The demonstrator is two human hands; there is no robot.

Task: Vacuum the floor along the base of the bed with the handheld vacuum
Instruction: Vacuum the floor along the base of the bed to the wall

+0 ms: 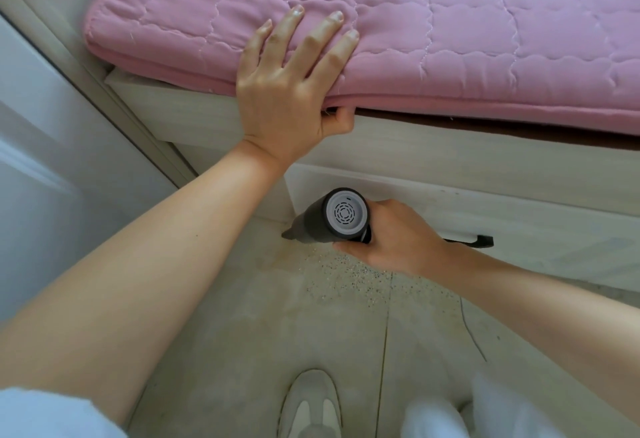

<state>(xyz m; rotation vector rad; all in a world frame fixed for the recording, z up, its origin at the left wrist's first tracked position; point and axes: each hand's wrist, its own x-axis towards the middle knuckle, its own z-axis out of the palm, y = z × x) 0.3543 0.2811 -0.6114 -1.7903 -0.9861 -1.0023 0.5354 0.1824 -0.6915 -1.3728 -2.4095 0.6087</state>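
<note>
Handheld vacuum (pixel 329 221), clasped in her right hand (pixel 394 237), noses the floor (pixel 242 316) at the bed base (pixel 450 202) corner; specks (pixel 349 275) remain alongside, so much is left. Left hand (pixel 291 91) grips the pink mattress pad (pixel 450 39) edge.

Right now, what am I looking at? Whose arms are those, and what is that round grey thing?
The camera sits on a person's head and looks down, so the arms are that person's own. The left hand rests on a pink mattress pad, fingers flat on top and thumb tucked under its edge. The right hand grips a small grey vacuum; its tip points at the floor beside the white bed base. Little specks lie there. A shoe shows below.
</note>
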